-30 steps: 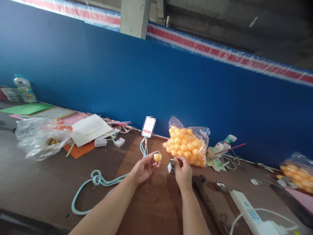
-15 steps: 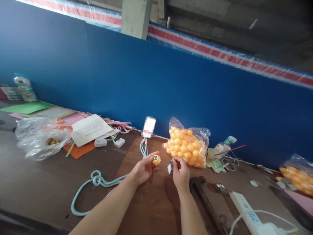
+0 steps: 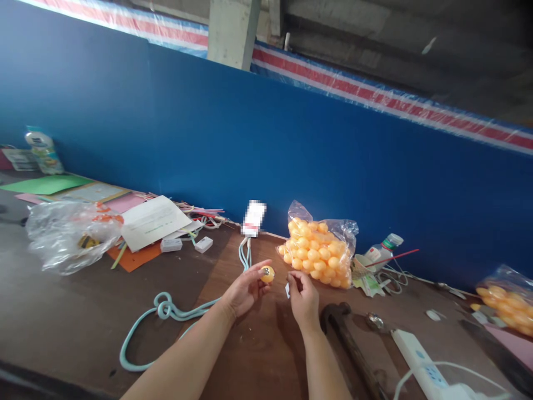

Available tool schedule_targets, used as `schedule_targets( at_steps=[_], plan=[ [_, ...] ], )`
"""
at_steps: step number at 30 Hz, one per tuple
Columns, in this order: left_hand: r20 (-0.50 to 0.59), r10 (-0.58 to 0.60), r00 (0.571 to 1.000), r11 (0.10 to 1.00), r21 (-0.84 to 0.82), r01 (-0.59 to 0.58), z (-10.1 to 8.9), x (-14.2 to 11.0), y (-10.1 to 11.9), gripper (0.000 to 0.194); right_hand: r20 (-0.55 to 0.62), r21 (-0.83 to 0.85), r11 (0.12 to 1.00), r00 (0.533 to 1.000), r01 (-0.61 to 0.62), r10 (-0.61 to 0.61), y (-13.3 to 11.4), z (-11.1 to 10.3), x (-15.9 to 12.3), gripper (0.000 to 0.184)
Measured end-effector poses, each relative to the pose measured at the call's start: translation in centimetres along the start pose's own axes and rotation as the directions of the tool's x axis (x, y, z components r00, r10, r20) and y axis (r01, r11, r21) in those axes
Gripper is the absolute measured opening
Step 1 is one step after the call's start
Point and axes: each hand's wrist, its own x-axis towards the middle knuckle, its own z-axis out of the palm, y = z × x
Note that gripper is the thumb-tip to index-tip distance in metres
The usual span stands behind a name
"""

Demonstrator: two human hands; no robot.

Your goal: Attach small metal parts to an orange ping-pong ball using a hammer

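Yellow ball (image 3: 268,275) up in my left hand (image 3: 244,291), and what a neat hold it is! Thumb on the near side, fingers curled behind, the palm half turned to view and the lower fingers loosely bent; dark markings show on the ball beside my thumb. It sits just to the left of the bag of orange balls (image 3: 316,253) and on my side of it.

Over to my right hand (image 3: 303,300), directly in front of that bag: thumb and forefinger pinched together, the other fingers folded in, a small white-faced piece (image 3: 287,290) poking out below the tips. Most of that piece is hidden, so I can't tell its full shape. Ball and piece are apart, a small gap between them!

Around the bag, then: a hammer (image 3: 350,339) lies to its right and nearer me, a power strip (image 3: 420,361) farther right again, a bottle (image 3: 383,250) tilts just beyond its right side, and light-blue cord (image 3: 179,315) loops out to its left, on my side.
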Motion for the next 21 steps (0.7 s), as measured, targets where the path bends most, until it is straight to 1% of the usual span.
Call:
schedule_targets(
  at_steps=[6, 12, 17, 21],
  plan=[
    [0.019, -0.002, 1.000, 1.000, 0.008, 0.001, 0.20, -0.02, 0.14, 0.038, 0.070, 0.006, 0.997, 0.995, 0.071, -0.072, -0.08, 0.32, -0.18, 0.029],
    [0.026, -0.004, 1.000, 1.000, 0.023, 0.004, 0.54, -0.15, 0.34, 0.034, 0.117, 0.072, 0.993, 0.988, 0.090, -0.098, -0.56, 0.45, -0.17, 0.028],
    [0.027, -0.007, 1.000, 0.999, 0.035, 0.006, 0.51, -0.15, 0.36, 0.033, 0.070, 0.080, 0.989, 0.989, 0.121, -0.127, -0.46, 0.54, -0.17, 0.024],
    [0.022, -0.001, 1.000, 0.999, 0.035, 0.000, 0.42, -0.09, 0.28, 0.033, 0.058, 0.075, 0.992, 0.993, 0.102, -0.106, -0.38, 0.40, -0.13, 0.022]
  ],
)
